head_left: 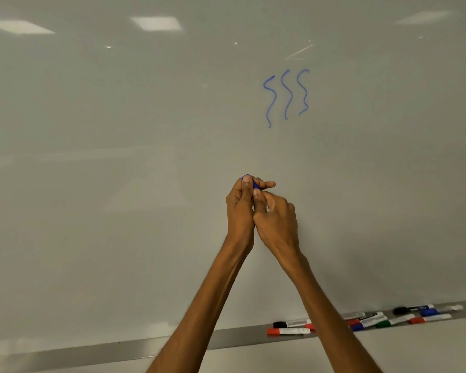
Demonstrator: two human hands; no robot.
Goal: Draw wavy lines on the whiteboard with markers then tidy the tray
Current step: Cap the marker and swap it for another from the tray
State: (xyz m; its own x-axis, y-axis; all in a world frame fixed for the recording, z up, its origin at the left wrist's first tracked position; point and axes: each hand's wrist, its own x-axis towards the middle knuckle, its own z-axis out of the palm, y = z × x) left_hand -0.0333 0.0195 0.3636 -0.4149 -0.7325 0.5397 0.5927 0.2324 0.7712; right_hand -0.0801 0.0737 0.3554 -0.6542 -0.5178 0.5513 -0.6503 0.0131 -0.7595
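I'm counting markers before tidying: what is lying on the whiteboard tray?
Markers in black, red, blue and green lie on the tray on either side of the right forearm, which covers a stretch; any markers behind it are hidden.

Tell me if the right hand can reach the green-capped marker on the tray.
Likely yes, once freed: the right hand is busy gripping the blue marker with the left hand; the green-capped marker lies uncovered on the tray.

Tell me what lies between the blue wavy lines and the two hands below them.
Only bare whiteboard. The head view shows nothing between the wavy lines and the left hand and right hand, both gripping a blue marker.
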